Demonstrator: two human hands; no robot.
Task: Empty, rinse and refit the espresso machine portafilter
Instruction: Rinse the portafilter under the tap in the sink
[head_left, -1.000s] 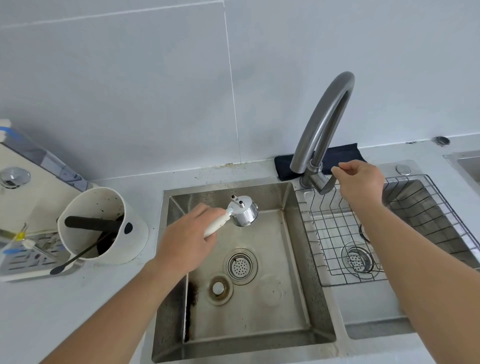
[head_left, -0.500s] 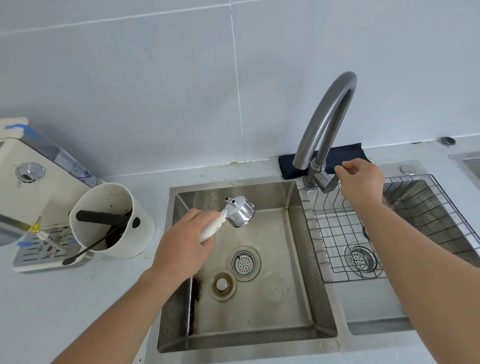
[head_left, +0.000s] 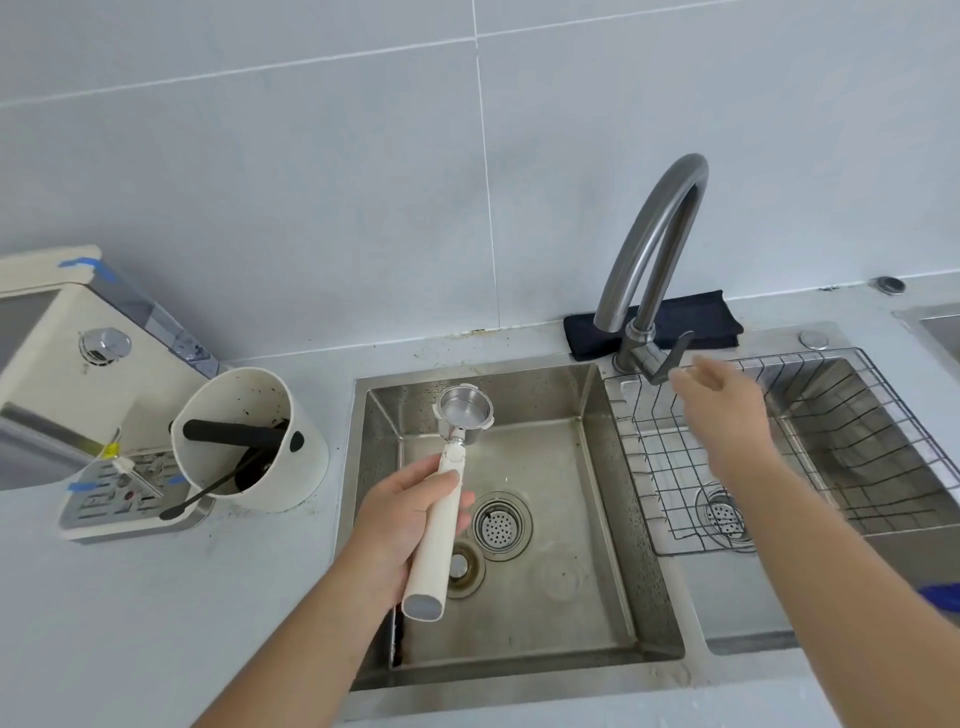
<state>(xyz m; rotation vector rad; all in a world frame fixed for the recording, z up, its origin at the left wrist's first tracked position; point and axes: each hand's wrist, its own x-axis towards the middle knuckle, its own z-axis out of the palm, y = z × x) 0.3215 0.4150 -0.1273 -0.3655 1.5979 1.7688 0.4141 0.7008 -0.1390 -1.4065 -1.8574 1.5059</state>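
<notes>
Portafilter (head_left: 457, 441) sits at the middle of the frame, above the left sink basin (head_left: 545, 623), its metal basket end pointing up-frame and its open side facing us. We see our left hand (head_left: 400, 519) wrapped tight around its cream handle, the butt of the handle poking out toward the lower edge of the frame. Our right hand (head_left: 727, 410) hovers right of centre, just beside the faucet (head_left: 654, 249) lever; its grip is loose, fingers half curled and holding nothing, and it looks blurred. Below it a wire rack (head_left: 675, 467) spans the right-hand basin. On the counter (head_left: 130, 597) at the left of the frame a white knock box (head_left: 306, 467) with dark grounds stands touching the drip tray of the cream espresso machine (head_left: 67, 353). A dark cloth (head_left: 696, 317) lies behind the faucet base.
</notes>
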